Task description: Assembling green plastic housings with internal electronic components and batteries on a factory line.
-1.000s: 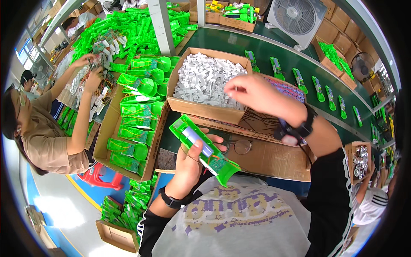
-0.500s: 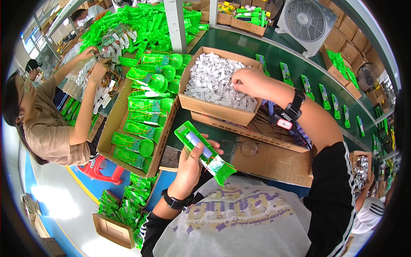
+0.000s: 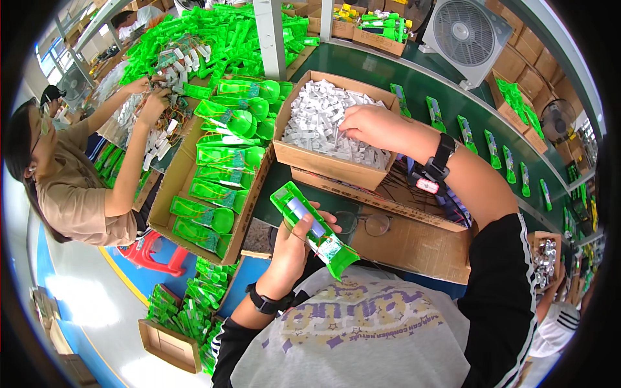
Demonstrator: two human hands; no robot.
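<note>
My left hand (image 3: 292,249) is closed around a green plastic housing (image 3: 339,260), held tilted in front of my chest. In the housing lie a pale purple cylindrical cell (image 3: 301,211) and a small circuit board (image 3: 328,247) with thin wires. Over the cardboard box (image 3: 326,158) of small white plastic parts (image 3: 317,116), my right hand (image 3: 363,128) reaches down with its fingers pinched together among the parts. What sits between those fingertips is hidden. A second carton (image 3: 242,239) at the left holds rows of green housings (image 3: 220,176) with boards and wires.
Under the parts box is another carton (image 3: 414,216) with purple cells and dark wires. Eyeglasses (image 3: 376,224) lie near my left hand. Green units stand along the green bench (image 3: 381,68), with a box fan (image 3: 460,31) behind. At left a co-worker (image 3: 84,187) handles wired parts beside a green heap.
My right hand has shifted slightly left within the white parts, its fingers still pinched. The left hand and housing are almost unmoved; the whole view has shifted a little.
</note>
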